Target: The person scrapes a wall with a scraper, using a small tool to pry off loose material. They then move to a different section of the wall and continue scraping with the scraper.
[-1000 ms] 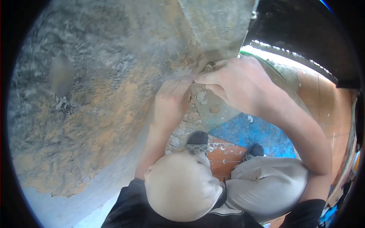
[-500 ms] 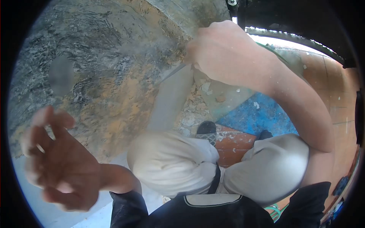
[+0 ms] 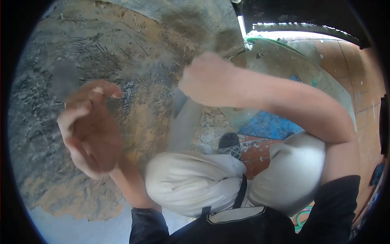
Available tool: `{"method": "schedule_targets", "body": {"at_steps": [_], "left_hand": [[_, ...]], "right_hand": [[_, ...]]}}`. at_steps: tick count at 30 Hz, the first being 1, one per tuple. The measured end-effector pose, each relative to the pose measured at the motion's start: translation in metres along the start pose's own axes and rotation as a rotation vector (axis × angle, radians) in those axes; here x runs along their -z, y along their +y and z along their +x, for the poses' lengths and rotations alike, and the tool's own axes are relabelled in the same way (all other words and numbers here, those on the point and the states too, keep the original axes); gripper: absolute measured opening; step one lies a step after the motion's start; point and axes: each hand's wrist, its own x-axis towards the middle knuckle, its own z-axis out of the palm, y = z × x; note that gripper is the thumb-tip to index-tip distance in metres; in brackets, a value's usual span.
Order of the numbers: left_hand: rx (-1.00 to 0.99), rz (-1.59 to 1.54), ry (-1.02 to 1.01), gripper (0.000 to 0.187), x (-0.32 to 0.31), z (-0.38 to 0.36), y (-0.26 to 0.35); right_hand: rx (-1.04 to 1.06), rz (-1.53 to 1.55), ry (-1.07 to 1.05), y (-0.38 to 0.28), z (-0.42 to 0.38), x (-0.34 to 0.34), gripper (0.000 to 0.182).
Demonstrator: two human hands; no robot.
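My right hand (image 3: 209,79) is closed in a fist, raised near the rough wall (image 3: 142,61). From under it shows the thin grey blade of a trowel (image 3: 179,101), somewhat blurred; its handle is hidden in my fingers. My left hand (image 3: 93,130) is lifted in front of the wall at left, palm showing and fingers apart and loosely curled, with nothing in it. Tan and dark grey patches of scored plaster cover the wall, and a smoother grey strip (image 3: 185,128) runs down below the blade.
Between my bent knees (image 3: 191,175) I see a shoe (image 3: 230,144) on tiled floor with plaster crumbs. A dusty blue sheet (image 3: 264,125) lies to its right. A green hose (image 3: 301,219) is at lower right. A dark structure (image 3: 300,20) hangs at upper right.
My left hand has moved up and to the right. My right hand has come down and left with the trowel, and the view has shifted slightly.
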Motion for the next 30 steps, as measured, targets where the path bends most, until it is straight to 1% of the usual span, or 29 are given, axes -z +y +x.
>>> {"method": "schedule_targets", "body": {"at_steps": [1,3,4,5,7,8,11,12,15,16,17,19,20,21,22,23,24,25,27,29,30], "left_hand": [[0.011,-0.001,0.01,0.044,-0.001,-0.002,0.004],[0.062,-0.199,-0.049,0.045,0.001,-0.009,0.016],[0.079,-0.214,-0.06,0.045,0.008,-0.012,0.022],[0.076,-0.215,-0.058,0.045,0.011,-0.014,0.024],[0.051,-0.245,-0.066,0.042,0.013,-0.012,0.024],[0.041,-0.257,-0.075,0.042,0.013,-0.009,0.021],[0.12,-0.197,-0.032,0.041,0.015,-0.015,0.023],[0.12,-0.219,-0.063,0.041,0.018,-0.015,0.024],[0.103,-0.198,-0.115,0.041,0.027,-0.006,0.022],[0.1,-0.169,-0.146,0.041,0.029,-0.001,0.02],[0.089,-0.174,-0.147,0.041,0.028,0.002,0.017],[0.105,-0.123,-0.159,0.041,0.028,-0.002,0.014],[0.117,-0.119,-0.16,0.041,0.029,-0.003,0.014],[0.101,-0.181,-0.19,0.042,0.031,-0.002,0.015],[0.086,-0.241,-0.21,0.043,0.032,-0.003,0.018],[0.083,-0.234,-0.208,0.043,0.032,-0.002,0.019],[0.088,-0.204,-0.237,0.043,0.031,0.003,0.018],[0.098,-0.174,-0.265,0.043,0.029,0.006,0.017],[0.126,-0.199,-0.224,0.042,0.025,-0.002,0.017],[0.176,-0.162,-0.232,0.042,0.029,-0.008,0.023],[0.136,-0.221,-0.248,0.041,0.034,-0.006,0.023]], "right_hand": [[0.008,0.008,-0.009,0.004,0.001,0.014,0.013],[-0.123,0.075,0.058,0.014,-0.004,0.045,0.012],[-0.134,0.054,0.15,0.011,-0.007,0.04,0.013],[-0.133,0.05,0.149,0.008,-0.005,0.029,0.013],[-0.078,0.05,-0.11,0.001,-0.006,-0.012,0.016],[-0.048,0.162,0.014,-0.003,-0.008,-0.034,0.017],[-0.107,0.212,-0.059,0.003,-0.006,0.02,0.017],[-0.129,0.235,-0.048,0.002,-0.008,0.031,0.019],[-0.092,0.298,-0.092,-0.005,-0.006,-0.024,0.018],[-0.006,0.259,-0.048,-0.014,-0.01,-0.025,0.017],[-0.013,0.249,-0.049,-0.01,-0.012,-0.024,0.017],[-0.071,0.181,-0.073,-0.011,-0.004,0.004,0.017],[-0.068,0.21,0.047,-0.006,-0.007,0.006,0.016],[-0.068,0.223,0.051,-0.007,-0.008,-0.001,0.016],[-0.072,0.28,0.01,-0.011,-0.009,-0.01,0.015],[-0.077,0.32,-0.026,-0.013,-0.009,-0.015,0.015],[-0.076,0.303,-0.016,-0.016,-0.008,-0.016,0.015],[-0.03,0.273,0.0,-0.022,-0.009,-0.018,0.015],[0.032,0.265,0.007,-0.026,-0.007,-0.014,0.015],[-0.052,0.229,0.041,-0.022,-0.006,0.007,0.015],[-0.047,0.243,0.037,-0.03,-0.008,-0.008,0.015]]}}
